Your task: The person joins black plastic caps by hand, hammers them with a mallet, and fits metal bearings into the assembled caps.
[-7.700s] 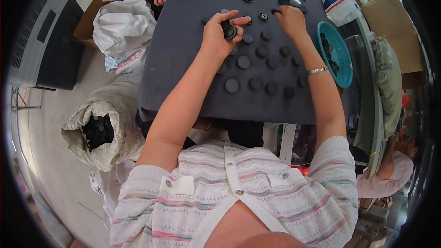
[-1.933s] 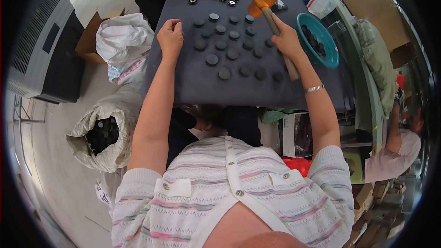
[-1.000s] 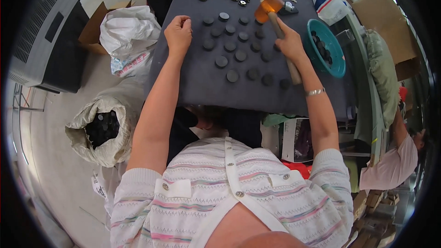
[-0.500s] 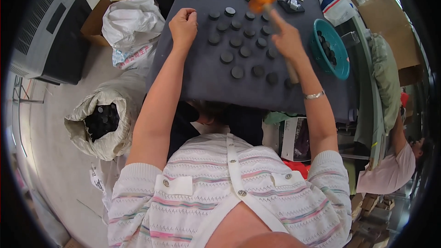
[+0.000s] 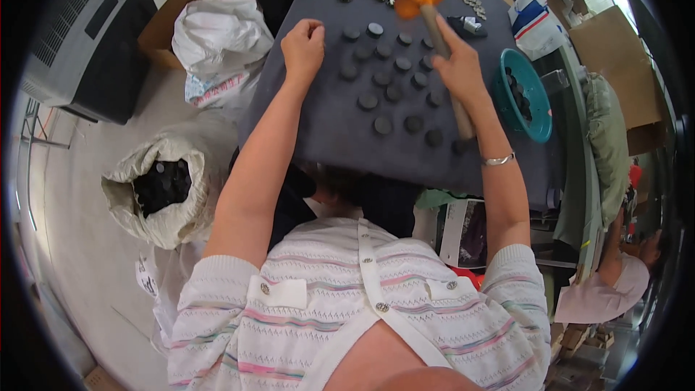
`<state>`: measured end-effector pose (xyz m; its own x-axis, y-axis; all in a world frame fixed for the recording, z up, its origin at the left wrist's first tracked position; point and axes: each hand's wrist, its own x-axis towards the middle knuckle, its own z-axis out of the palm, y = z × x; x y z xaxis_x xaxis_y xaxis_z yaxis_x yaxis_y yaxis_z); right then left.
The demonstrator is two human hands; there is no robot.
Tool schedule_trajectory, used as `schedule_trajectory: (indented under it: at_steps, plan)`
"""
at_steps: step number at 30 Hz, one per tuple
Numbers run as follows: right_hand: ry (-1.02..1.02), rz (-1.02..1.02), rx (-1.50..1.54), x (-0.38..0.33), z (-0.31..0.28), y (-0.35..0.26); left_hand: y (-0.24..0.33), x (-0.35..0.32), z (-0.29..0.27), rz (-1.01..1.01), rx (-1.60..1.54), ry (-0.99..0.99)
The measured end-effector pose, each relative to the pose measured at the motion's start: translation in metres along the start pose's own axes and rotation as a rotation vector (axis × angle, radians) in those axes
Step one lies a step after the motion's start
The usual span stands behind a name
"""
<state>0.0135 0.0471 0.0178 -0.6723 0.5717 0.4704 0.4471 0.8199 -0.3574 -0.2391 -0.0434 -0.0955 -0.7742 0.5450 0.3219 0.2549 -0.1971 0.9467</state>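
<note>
Mallet up over the rows of dark caps, left fist braced on the cloth.

From the head view, your right hand (image 5: 457,65) has its grip wrapped tight around the wooden handle of the mallet (image 5: 434,22), whose orange head is raised and blurred above the far end of the worktop (image 5: 318,130). Your left hand (image 5: 304,42) is curled into a closed fist at the left end of the dark round caps (image 5: 391,90), which lie in loose rows on the grey cloth; whether it pinches anything I cannot tell. This looks like the striking step. The next move calls for bringing the head squarely onto one cap, keeping your left knuckles clear. A teal bowl (image 5: 532,127) sits just right of your wrist.
</note>
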Motion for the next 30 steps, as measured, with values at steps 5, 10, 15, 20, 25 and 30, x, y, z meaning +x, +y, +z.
schedule_trajectory:
  at_steps: [5,10,15,20,25,30]
  plan:
    - [-0.293,0.111,-0.24,0.01,0.033,-0.009,0.001,0.001,0.0,-0.007,-0.008,0.007]
    - [-0.184,0.098,-0.122,0.016,0.022,-0.015,-0.005,0.001,0.0,0.035,0.041,0.009]
    - [-0.342,0.198,-0.238,0.013,0.037,-0.034,0.0,0.002,-0.001,0.014,-0.025,0.032]
    - [-0.121,0.019,0.038,0.017,0.024,-0.038,0.003,0.002,-0.002,-0.034,-0.049,0.016]
    - [-0.451,0.136,-0.244,0.01,0.047,-0.062,-0.002,0.002,-0.005,-0.007,-0.077,0.057]
    - [-0.269,0.1,-0.033,0.016,0.033,-0.057,0.001,0.002,0.0,-0.035,-0.045,0.027]
